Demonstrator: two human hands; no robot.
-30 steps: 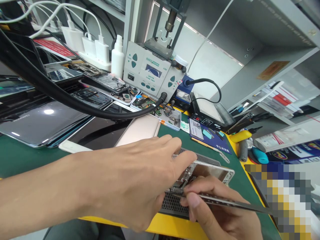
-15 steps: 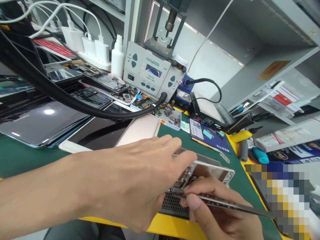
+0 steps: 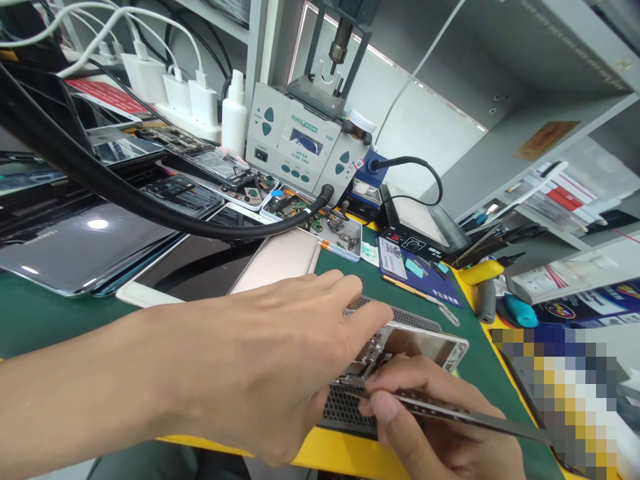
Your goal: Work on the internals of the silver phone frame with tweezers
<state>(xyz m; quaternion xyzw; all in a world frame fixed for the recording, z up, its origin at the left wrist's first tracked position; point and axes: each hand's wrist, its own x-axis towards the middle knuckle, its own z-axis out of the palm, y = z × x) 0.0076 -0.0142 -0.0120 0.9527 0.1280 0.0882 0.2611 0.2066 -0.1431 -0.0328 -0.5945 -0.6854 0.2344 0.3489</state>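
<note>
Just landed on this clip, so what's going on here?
A person's left hand lies over the left end of an opened, silver-framed, phone-like device on a dark grey honeycomb-patterned pad. The right hand grips a slim metal tool with a row of holes, its working end by the device's near edge. Whether the tip touches is too small to tell.

One head-worn camera is looking forward and down, close above bare left hand point(image 3: 295, 340) and bare right hand point(image 3: 450, 413), facing across flat green mat point(image 3: 45, 327) toward grey boxy control unit point(image 3: 280, 143); view is sitting tilted.
</note>
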